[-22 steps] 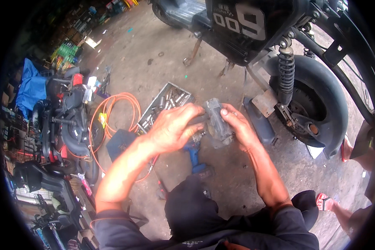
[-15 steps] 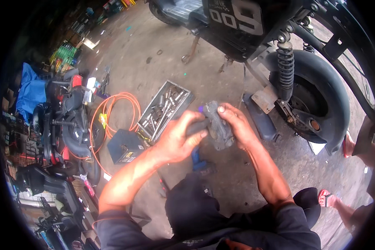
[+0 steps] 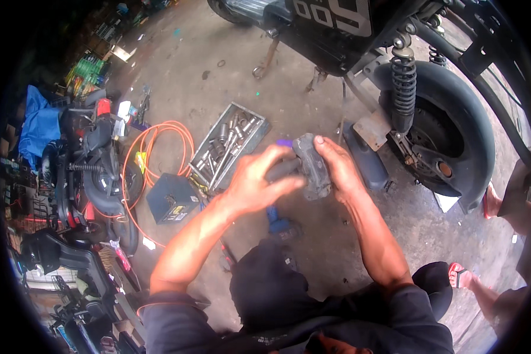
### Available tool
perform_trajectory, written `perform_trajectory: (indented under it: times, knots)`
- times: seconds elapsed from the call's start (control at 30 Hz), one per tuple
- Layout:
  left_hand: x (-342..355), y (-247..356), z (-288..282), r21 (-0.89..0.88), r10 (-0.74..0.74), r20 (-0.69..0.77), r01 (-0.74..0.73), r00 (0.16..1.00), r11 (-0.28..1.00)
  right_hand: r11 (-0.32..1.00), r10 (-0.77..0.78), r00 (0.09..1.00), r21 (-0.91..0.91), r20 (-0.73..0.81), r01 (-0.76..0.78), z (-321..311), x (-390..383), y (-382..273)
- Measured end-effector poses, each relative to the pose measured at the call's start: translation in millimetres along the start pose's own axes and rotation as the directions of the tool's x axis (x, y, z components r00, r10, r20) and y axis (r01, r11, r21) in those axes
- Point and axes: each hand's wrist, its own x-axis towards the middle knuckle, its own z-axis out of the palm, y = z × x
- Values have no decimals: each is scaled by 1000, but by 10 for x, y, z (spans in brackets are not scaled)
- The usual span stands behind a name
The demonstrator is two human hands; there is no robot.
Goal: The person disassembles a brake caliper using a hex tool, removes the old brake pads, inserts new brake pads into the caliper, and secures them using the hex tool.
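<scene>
My right hand point(image 3: 343, 170) grips a dirty grey, block-shaped part point(image 3: 316, 168) by its right side, with the thumb up along its top edge. My left hand point(image 3: 255, 182) is closed round a dark, rounded piece point(image 3: 282, 170) that meets the left side of the grey part. Motion smears the left fingertips, and I cannot tell whether that piece is joined to the part. A small purple bit point(image 3: 284, 143) shows just above the left fingers. On the floor beneath my hands lies a blue power tool point(image 3: 280, 224), partly blurred.
Left of my hands, a metal tray point(image 3: 262, 131) holds sockets and wrenches, near a dark box point(image 3: 172, 199) and an orange hose point(image 3: 186, 133). A motorcycle's rear wheel point(image 3: 481, 130) and shock absorber point(image 3: 403, 82) stand at the right. Another person's sandalled foot point(image 3: 461, 276) is at lower right.
Both hands and the grey part have moved slightly up in the picture. The part stands more upright, and the left thumb and fingers have shifted against it.
</scene>
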Motion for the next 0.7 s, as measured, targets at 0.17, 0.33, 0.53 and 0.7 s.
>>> perform_trajectory:
  times: [0.17,0.33,0.53,0.7]
  knots:
    - [-519,-562,-116,208,203,-216,-158,955,965,998,55,998,27,-41,-54,110,37,70]
    - [-648,-954,216,175,235,-312,-187,921,967,989,-34,994,-144,-106,19,-6,38,311]
    - [-864,-1213,288,144,208,-412,-162,887,976,975,-66,995,-218,-80,47,222,-97,202]
    - [-721,-1222,509,88,47,-497,-3,867,996,984,-73,984,-170,-163,45,89,34,322]
